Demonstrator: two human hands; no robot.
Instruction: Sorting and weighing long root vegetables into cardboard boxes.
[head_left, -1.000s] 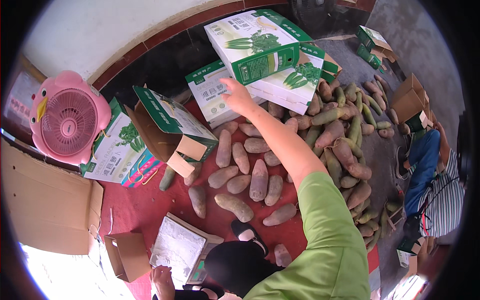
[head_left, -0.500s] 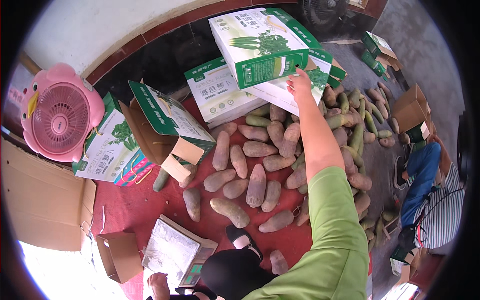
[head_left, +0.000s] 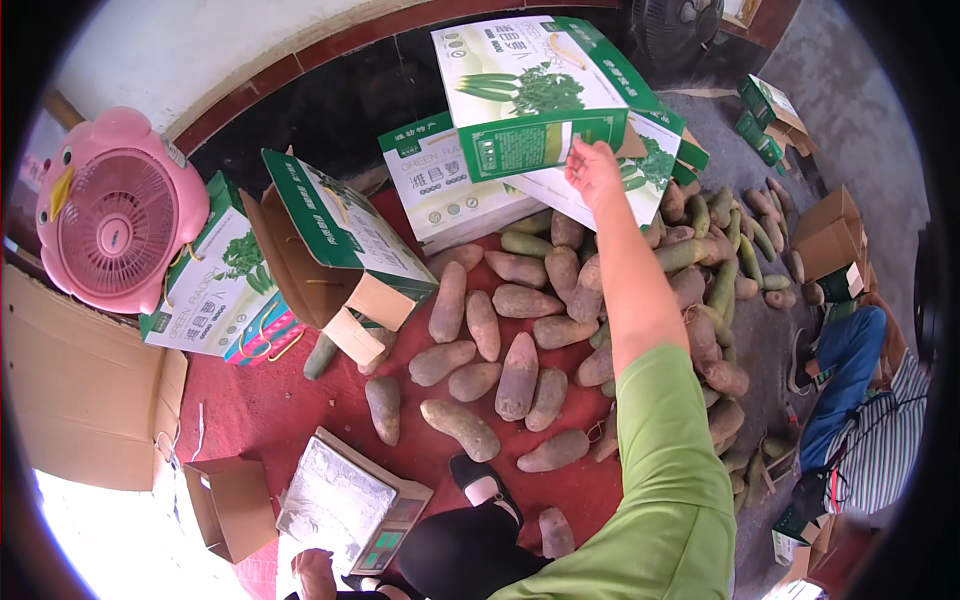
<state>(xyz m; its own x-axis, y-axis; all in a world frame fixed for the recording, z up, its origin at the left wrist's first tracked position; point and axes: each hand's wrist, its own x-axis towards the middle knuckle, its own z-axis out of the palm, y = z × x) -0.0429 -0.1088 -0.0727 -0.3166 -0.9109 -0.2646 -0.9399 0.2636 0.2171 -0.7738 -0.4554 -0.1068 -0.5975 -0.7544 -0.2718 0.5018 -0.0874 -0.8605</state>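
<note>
My right arm, in a green sleeve, reaches far over a heap of radishes [head_left: 518,378]. At its end, my right hand [head_left: 596,175] pinches the near end panel of a green-and-white carton [head_left: 530,150], close to an open brown flap. This carton lies tilted on top of another white-and-green carton [head_left: 640,180]. A further printed carton [head_left: 455,195] lies just left of them. My left hand [head_left: 314,574] is low in the view, beside the scale [head_left: 335,500] with its pale, plastic-like covered plate. The left fingers are too small and partly cut off to read.
At left are an open carton [head_left: 345,235], a pink animal-shaped fan [head_left: 120,215] and a small brown box [head_left: 232,508]. Radishes cover much of the red mat [head_left: 260,400]. A person in striped clothing [head_left: 880,430] sits at right near open boxes [head_left: 830,235]. A dark fan [head_left: 675,30] stands at back.
My right hand has shifted slightly left along the carton's end panel, its fingers now closed at the edge. The whole view has turned a little. My left hand stays by the scale.
</note>
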